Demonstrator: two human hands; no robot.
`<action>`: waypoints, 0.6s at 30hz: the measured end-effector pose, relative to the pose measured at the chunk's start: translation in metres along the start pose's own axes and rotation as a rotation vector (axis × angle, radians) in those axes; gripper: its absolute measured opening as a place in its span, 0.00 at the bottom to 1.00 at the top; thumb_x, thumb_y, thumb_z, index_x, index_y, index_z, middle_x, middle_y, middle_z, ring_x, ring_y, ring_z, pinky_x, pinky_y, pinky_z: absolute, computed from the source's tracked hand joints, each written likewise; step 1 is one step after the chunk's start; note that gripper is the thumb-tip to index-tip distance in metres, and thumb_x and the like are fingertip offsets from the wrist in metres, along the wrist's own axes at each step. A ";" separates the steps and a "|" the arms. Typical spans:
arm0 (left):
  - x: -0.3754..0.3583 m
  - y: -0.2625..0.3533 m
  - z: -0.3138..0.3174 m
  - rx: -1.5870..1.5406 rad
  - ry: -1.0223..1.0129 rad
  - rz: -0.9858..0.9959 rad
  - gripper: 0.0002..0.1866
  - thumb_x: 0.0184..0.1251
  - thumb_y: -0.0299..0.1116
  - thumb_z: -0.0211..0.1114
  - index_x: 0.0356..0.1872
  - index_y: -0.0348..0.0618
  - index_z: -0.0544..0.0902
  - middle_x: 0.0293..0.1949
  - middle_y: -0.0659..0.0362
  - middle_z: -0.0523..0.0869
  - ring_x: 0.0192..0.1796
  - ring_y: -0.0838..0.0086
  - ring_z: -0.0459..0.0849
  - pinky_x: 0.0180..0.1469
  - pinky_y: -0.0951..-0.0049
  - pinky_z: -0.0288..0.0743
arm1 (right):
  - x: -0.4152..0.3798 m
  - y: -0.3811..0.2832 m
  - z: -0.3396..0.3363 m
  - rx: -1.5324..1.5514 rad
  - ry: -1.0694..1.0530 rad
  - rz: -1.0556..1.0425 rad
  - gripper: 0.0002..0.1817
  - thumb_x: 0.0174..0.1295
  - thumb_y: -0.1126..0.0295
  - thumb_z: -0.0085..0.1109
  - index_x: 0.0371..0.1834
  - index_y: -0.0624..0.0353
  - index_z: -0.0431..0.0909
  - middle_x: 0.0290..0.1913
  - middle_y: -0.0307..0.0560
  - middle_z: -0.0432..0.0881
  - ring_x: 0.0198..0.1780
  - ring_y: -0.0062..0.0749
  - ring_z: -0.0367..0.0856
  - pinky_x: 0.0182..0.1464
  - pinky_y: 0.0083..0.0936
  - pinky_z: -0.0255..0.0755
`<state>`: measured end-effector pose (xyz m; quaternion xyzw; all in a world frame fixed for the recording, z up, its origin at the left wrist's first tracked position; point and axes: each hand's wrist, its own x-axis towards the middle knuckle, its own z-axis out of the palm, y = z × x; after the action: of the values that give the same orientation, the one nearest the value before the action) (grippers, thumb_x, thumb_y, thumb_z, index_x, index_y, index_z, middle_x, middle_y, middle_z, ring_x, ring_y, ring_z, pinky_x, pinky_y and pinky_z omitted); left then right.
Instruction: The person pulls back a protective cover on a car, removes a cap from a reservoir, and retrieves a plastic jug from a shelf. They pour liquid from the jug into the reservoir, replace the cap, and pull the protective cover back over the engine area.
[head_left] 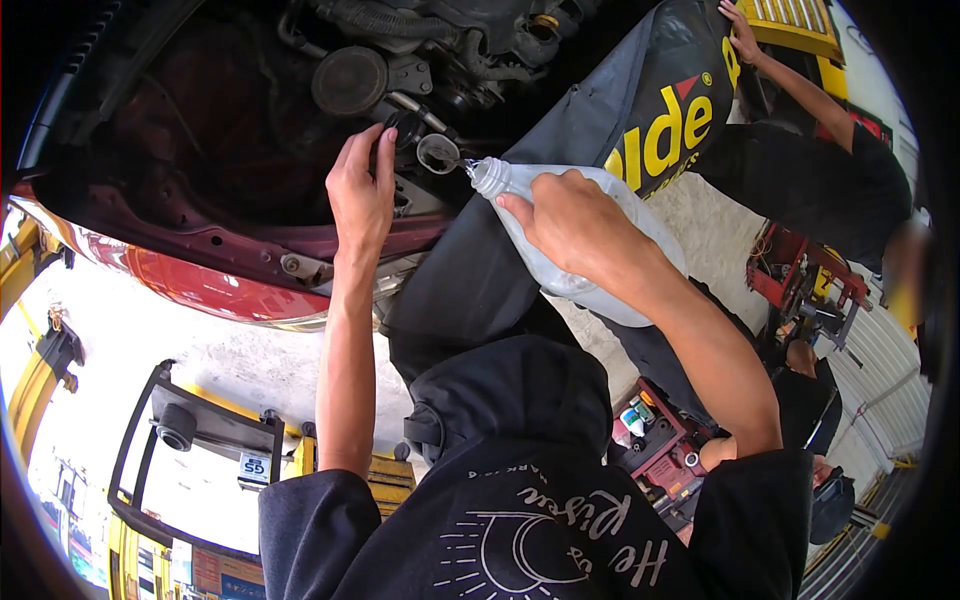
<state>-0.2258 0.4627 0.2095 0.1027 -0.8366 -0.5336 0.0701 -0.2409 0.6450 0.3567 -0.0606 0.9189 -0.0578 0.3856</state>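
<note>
the step in hand looks to be a pour, with the jug (590,215) tipped over the edge of the car's (205,290) engine bay. the right hand (575,215) grasps the jug near its neck, fingers wrapped over the top. the jug lies nearly on its side, its mouth (490,177) towards ten o'clock, and clear liquid (467,164) leaves the lip beside a round ring (438,154) that sits just off the mouth at about ten o'clock. mouth and ring look close, not joined.

the left hand (360,195) is at nine o'clock from the right hand, fingers up and bent, tips at a small black part (406,128) beside the ring; the view is too dark there to tell whether it grips that part or only rests against it.

as i judge it, the next move calls for a steady wrist, the lip lined up with the ring, and small changes of tilt, since a full, soft jug could surge and spill.

a black cover (655,110) with yellow letters drapes over the car, passing beneath the jug. at one o'clock a co-worker's hand (742,38) is at its far end, well apart from the person's own. a red cart (665,445) stands at five o'clock.
</note>
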 end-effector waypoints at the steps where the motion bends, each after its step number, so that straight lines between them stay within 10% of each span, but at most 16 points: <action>1: 0.000 -0.001 0.000 -0.011 0.006 0.007 0.09 0.67 0.29 0.64 0.42 0.34 0.82 0.33 0.49 0.83 0.31 0.60 0.82 0.35 0.70 0.74 | 0.000 0.000 0.000 0.013 -0.001 0.008 0.26 0.69 0.53 0.50 0.31 0.72 0.77 0.34 0.71 0.79 0.40 0.63 0.80 0.44 0.48 0.75; 18: 0.000 0.000 0.000 -0.014 0.000 -0.015 0.10 0.67 0.30 0.64 0.42 0.33 0.82 0.33 0.48 0.83 0.31 0.60 0.82 0.35 0.70 0.74 | 0.001 0.003 0.005 0.000 0.038 -0.024 0.27 0.68 0.52 0.51 0.28 0.72 0.76 0.31 0.73 0.78 0.39 0.66 0.78 0.44 0.49 0.73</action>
<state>-0.2259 0.4631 0.2093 0.1086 -0.8321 -0.5397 0.0671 -0.2387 0.6475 0.3519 -0.0704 0.9252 -0.0638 0.3674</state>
